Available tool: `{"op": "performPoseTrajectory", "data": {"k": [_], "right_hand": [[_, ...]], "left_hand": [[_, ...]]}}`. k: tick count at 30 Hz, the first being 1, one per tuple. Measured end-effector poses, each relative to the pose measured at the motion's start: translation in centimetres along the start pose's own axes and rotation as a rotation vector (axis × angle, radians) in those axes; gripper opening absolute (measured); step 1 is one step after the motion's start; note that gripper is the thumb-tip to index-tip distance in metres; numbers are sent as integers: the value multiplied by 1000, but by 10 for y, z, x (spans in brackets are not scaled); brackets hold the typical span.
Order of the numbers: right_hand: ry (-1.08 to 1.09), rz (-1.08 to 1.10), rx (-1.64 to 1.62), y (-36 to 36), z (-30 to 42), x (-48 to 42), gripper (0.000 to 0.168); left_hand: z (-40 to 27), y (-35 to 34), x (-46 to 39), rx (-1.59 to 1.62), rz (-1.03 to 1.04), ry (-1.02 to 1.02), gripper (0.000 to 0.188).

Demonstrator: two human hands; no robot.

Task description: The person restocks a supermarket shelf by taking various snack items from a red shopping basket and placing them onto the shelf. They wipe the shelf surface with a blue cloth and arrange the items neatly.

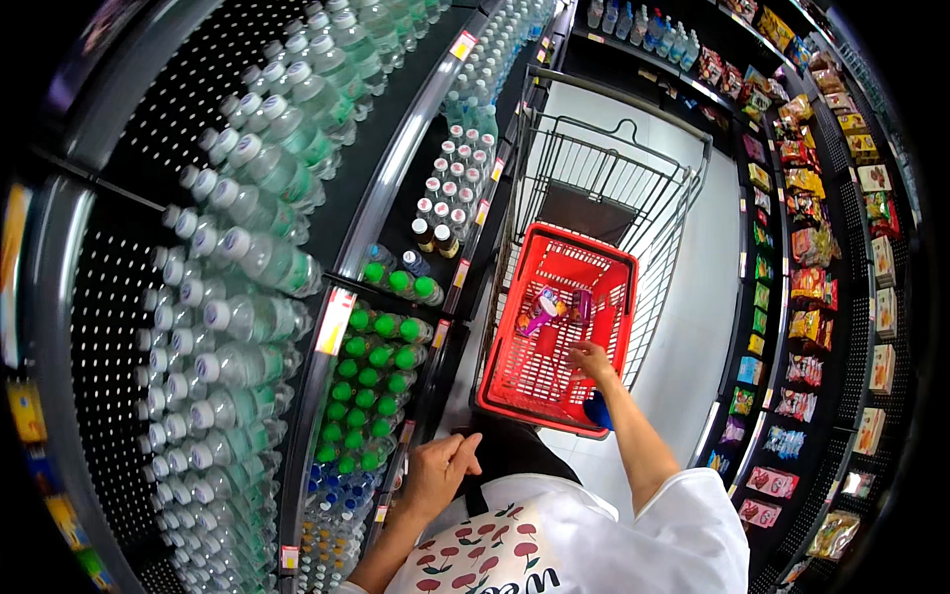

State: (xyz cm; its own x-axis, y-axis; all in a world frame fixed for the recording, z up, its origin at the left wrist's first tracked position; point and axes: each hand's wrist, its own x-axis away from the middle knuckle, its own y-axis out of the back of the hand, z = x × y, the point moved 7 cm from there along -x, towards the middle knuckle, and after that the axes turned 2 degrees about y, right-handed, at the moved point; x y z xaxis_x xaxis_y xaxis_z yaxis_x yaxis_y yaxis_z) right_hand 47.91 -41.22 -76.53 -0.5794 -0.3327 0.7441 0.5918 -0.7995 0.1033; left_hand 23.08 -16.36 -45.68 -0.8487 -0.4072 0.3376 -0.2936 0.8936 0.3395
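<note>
A red plastic shopping basket (620,297) rests on a wire shopping cart (660,297) in front of me. Over the near right part of the basket hangs my right hand (591,361), its fingers apart and nothing seen in them. Two purple snack packages lie at the basket's far end: one package (536,324) with a white patch, and a darker package (581,306) beside it. Something dark blue (596,410) shows at the near right corner, partly behind my forearm. My left hand (445,464) is curled in front of my waist, left of the basket, with nothing visible in it.
Shelves close on the left carry clear water bottles (252,260), green-capped bottles (380,356) and white-capped bottles (456,171). Snack packets (809,289) and boxes (883,319) fill the right-hand shelves. White floor (690,327) runs between the cart and those shelves.
</note>
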Motion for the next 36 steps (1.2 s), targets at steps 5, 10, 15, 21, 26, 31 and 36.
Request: {"op": "performPoseTrajectory", "data": {"k": [5, 10, 15, 21, 26, 31, 36], "right_hand": [[171, -89, 419, -11, -67, -95, 56], [232, -215, 548, -33, -14, -140, 71], [100, -307, 413, -33, -25, -192, 77], [-36, -538, 396, -34, -35, -213, 77], [33, -611, 392, -39, -38, -206, 73], [148, -529, 29, -14, -43, -157, 57], [339, -207, -298, 14, 20, -70, 30]], "left_hand": [[13, -24, -22, -46, 88, 70, 34], [36, -34, -38, -89, 69, 113, 28], [71, -39, -42, 9, 40, 231, 28], [96, -38, -46, 39, -5, 336, 28], [104, -39, -49, 68, 10, 333, 27], [96, -34, -50, 120, 15, 264, 25], [66, -23, -62, 70, -6, 92, 14]]}}
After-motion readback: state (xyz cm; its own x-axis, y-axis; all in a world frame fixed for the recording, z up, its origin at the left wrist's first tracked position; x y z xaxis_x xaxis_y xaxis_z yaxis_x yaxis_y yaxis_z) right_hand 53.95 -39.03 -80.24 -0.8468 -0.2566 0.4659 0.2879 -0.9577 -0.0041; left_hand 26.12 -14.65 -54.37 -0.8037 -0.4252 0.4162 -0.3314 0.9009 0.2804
